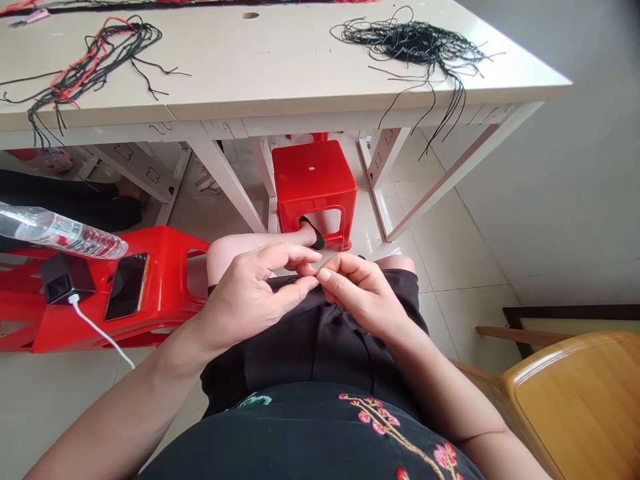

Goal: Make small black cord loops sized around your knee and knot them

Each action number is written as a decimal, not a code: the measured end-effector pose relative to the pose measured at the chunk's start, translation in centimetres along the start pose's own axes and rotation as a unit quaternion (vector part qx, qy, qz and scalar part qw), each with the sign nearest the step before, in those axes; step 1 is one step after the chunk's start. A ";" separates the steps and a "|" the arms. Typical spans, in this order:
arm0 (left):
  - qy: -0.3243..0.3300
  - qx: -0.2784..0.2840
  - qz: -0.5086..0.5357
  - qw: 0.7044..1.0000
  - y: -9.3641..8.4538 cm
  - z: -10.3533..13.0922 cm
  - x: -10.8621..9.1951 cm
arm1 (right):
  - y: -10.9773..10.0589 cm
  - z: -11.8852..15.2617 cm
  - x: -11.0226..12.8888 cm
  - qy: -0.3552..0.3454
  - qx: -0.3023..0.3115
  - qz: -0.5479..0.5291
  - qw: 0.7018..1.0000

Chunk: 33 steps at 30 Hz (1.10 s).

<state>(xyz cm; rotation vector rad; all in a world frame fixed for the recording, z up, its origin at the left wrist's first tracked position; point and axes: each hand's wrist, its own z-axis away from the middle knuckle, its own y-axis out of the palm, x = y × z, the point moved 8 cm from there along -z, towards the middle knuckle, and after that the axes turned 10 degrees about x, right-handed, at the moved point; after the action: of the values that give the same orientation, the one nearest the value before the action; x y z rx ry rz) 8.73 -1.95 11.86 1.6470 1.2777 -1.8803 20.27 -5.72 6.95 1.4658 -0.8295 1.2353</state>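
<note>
Above the dark skirt on my lap, my left hand (255, 283) and my right hand (361, 293) meet at their fingertips. The thumb and fingers of my left hand come together in a pinch; what lies between them is too small to make out. My right hand pinches with its thumb against a bent forefinger. A thin black cord (339, 308) shows just under it, hard to see against the dark cloth. On the table, a tangled bundle of black cords (415, 43) hangs over the front edge at right. Knotted black and red cords (95, 60) lie at left.
The pale table (260, 73) stands ahead. Beneath it is a red stool (315, 170) with a foot at its opening. On red stools (170, 267) to my left are a plastic bottle (65, 230), a phone (127, 285) and a black charger (65, 277) with white cable. A wooden chair (580, 400) stands right.
</note>
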 end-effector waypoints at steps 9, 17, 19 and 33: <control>-0.073 0.107 0.128 0.983 2.3 -0.3 1.4 | 0.1 0.1 1.3 -0.069 0.000 0.109 0.992; -0.148 0.031 0.350 0.924 1.9 -0.3 2.5 | -1.8 0.5 1.8 -0.130 -0.111 0.110 0.979; -0.173 -0.013 0.405 0.898 1.8 -0.2 3.0 | -2.2 1.5 3.1 -0.182 -0.185 0.199 0.945; -0.217 -0.027 0.518 0.827 3.9 0.0 4.4 | -0.2 -0.9 -2.7 -0.029 -0.087 -0.234 0.968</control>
<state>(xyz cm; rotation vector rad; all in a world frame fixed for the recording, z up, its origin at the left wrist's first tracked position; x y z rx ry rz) 10.36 -2.77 6.29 1.3097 0.1241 -1.3332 19.51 -5.08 4.26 1.4525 -0.5680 0.7502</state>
